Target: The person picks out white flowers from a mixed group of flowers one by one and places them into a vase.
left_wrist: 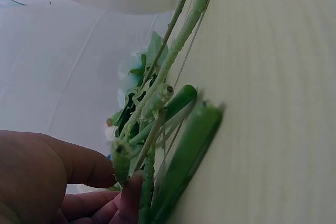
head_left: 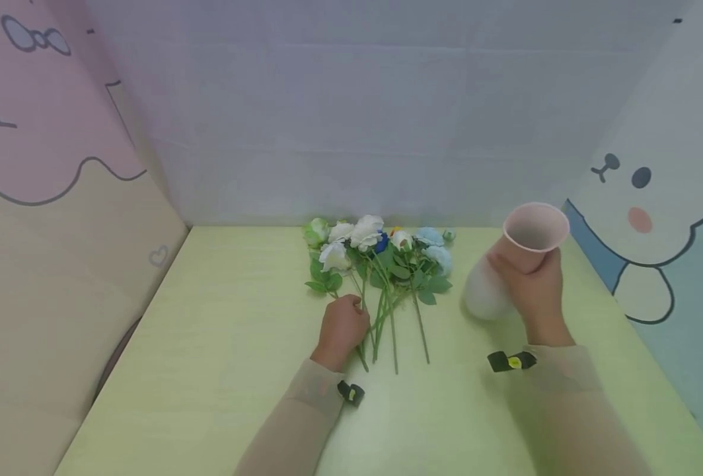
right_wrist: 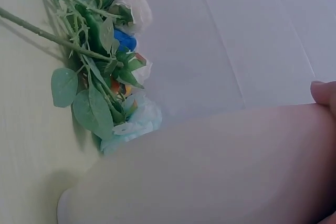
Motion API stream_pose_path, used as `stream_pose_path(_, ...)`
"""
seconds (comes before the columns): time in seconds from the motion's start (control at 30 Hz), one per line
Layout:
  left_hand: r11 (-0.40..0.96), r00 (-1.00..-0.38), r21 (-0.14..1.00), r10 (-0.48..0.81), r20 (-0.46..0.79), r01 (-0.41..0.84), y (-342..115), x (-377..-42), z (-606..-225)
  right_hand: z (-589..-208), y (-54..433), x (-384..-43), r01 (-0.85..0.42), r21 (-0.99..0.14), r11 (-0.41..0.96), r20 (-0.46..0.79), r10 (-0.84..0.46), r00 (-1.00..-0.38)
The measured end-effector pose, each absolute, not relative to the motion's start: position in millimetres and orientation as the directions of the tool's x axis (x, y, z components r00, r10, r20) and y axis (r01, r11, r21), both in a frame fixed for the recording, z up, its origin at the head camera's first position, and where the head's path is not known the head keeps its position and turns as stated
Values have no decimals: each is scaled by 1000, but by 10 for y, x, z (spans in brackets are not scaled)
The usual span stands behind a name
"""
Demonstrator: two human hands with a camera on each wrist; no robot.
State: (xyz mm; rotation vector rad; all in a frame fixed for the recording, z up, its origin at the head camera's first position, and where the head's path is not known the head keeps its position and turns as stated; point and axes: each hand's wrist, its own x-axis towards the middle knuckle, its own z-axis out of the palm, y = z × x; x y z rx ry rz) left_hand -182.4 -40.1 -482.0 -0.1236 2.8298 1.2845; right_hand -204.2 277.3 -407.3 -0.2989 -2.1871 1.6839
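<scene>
My right hand (head_left: 532, 287) grips a pink-and-white vase (head_left: 487, 291) round its neck, tilted with the mouth toward me. The vase wall (right_wrist: 210, 166) fills the lower part of the right wrist view. Near the middle of the table, my left hand (head_left: 343, 327) pinches a green flower stem (left_wrist: 122, 158) between thumb and fingers. Several other stems (head_left: 394, 337) lie beside it, their cut ends toward me. White roses (head_left: 366, 233), a blue flower (right_wrist: 125, 40) and pale blue blooms (head_left: 437, 256) lie bunched at the far end, among green leaves (head_left: 437, 284).
The flowers lie on a pale yellow-green table (head_left: 221, 317), blooms close to the grey back wall (head_left: 339, 119). Printed cartoon panels stand at the left (head_left: 60, 264) and right (head_left: 672, 218).
</scene>
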Motion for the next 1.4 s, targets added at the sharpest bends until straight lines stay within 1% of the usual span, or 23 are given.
stream_pose_path(0.3, 587, -997, 806, -49, -64, -81, -417, -1824, -4843, -4109, 2678, -2076, -95, -958, 269, 195, 374, -907)
stream_pose_path(0.47, 591, -996, 802, -43, -76, -87, -427, -1824, -4838, -4146, 2680, -2103, -92, -965, 244, 181, 372, -911)
stream_pose_path(0.57, 581, -996, 809, -38, -79, -87, -441, -1841, -4857, -4157, 2684, -2122, -110, -966, 232, 193, 375, -907)
stream_pose_path(0.73, 557, -991, 820, -58, -122, -133, -484, -1869, -4925, -4205, 2675, -2116, -111, -964, 241, 199, 376, -905)
stream_pose_path(0.83, 535, -987, 830, -63, -147, -157, -510, -1869, -4942, -4248, 2664, -2096, -134, -963, 235, 217, 379, -900)
stream_pose_path(0.97, 515, -989, 844, -56, -139, -148, -544, -1864, -4926, -4271, 2645, -2078, -197, -956, 217, 269, 377, -886)
stream_pose_path(1.17, 536, -991, 834, -74, -108, -131, -569, -1850, -4881, -4256, 2625, -2074, -211, -949, 233, 287, 368, -885)
stream_pose_path(1.4, 418, -984, 891, -37, -176, -175, -582, -1860, -4830, -4248, 2649, -2083, -182, -951, 250, 265, 361, -894)
